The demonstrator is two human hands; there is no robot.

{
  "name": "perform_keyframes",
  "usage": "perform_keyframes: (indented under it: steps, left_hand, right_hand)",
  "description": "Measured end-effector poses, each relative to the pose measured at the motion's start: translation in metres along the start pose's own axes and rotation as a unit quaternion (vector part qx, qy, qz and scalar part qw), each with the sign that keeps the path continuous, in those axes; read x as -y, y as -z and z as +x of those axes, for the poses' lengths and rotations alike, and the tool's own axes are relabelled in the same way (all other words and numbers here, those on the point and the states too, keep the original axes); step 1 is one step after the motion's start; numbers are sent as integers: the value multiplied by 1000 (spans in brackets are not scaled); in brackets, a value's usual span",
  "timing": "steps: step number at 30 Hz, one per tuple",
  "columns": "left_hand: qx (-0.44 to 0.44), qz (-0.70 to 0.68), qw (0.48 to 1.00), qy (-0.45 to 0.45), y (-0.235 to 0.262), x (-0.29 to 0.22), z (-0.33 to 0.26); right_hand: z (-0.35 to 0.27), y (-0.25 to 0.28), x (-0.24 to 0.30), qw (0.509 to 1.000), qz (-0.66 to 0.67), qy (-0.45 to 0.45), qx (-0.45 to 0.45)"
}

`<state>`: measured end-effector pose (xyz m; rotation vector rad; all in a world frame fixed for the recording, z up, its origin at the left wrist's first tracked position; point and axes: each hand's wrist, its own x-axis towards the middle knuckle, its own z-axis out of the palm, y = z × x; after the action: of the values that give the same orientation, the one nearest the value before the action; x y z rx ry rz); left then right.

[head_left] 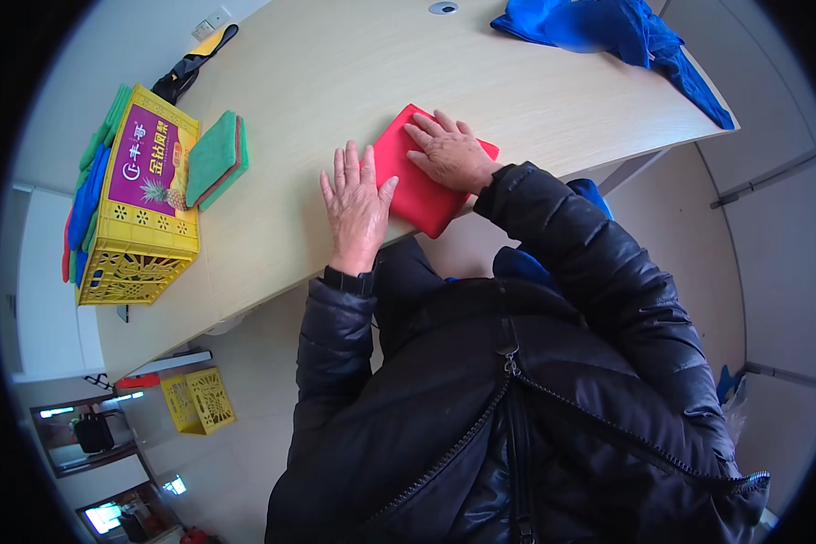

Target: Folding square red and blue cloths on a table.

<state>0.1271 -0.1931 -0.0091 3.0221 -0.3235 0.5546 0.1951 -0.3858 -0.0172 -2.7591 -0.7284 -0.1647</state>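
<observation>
Pale wood table fills the upper frame. Just above centre, both hands are laid flat with fingers spread, nothing gripped: the right hand is pressed on a folded red cloth, the left hand half on its left edge. For a crisp fold, it seems best that the palms be swept outward evenly. At left, green and red cloths are stacked beside a yellow crate bearing a purple rectangular label. A blue cloth is seen upper right.

Table: cloths, crate
</observation>
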Motion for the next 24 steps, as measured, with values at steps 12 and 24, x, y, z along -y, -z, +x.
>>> perform_keyframes:
  steps: [12, 24]
  left_hand:
    - [37, -82, 995, -42, -10, -39, -28]
    - [-7, -193, 981, 29, 22, -13, -62]
  right_hand:
    - [-9, -14, -5, 998, -34, 32, -51]
    - [-23, 2, -14, 998, 21, -43, -38]
